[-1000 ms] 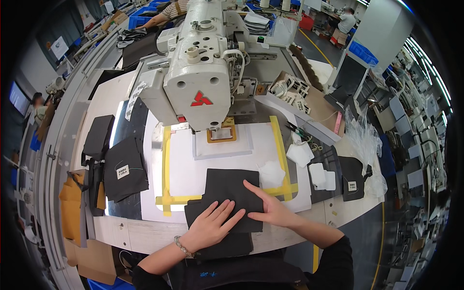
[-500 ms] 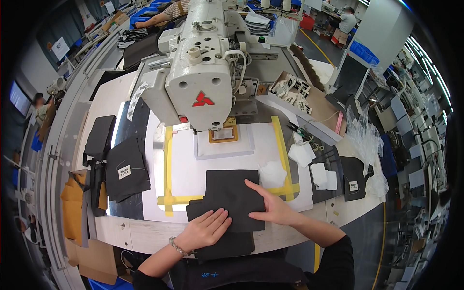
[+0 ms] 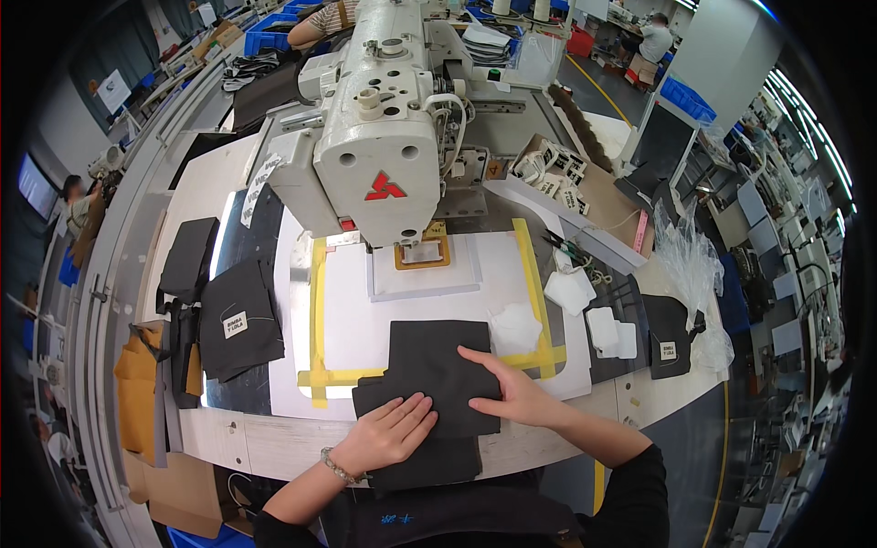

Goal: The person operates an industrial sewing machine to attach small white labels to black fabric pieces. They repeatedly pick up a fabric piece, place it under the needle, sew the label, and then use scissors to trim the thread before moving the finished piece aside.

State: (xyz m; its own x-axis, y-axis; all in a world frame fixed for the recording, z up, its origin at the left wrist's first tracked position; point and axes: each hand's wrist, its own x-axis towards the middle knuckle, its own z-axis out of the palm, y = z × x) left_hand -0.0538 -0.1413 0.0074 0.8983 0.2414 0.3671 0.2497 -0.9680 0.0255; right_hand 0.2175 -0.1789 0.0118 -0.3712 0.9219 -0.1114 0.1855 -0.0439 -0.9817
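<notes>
A piece of black fabric lies at the table's front edge, partly over the white sheet with yellow tape. My left hand rests on its lower left part, palm down, fingers stretched out. At the right side, my right hand touches the fabric with thumb and fingers spread apart. More dark fabric hangs below, over the table edge. Beyond the fabric stands a large white sewing machine. Under its head sits a brass-coloured clamp frame on a clear plate.
On the left are black fabric pieces with a white label, a black stack and mustard material. To the right lie white pads, green-handled snips, a labelled black piece, a box of labels and clear plastic.
My right fingers have slid very slightly left on the fabric. My left hand and the fabric stay put. At the far left back, another person's arm has drawn back from a blue bin.
</notes>
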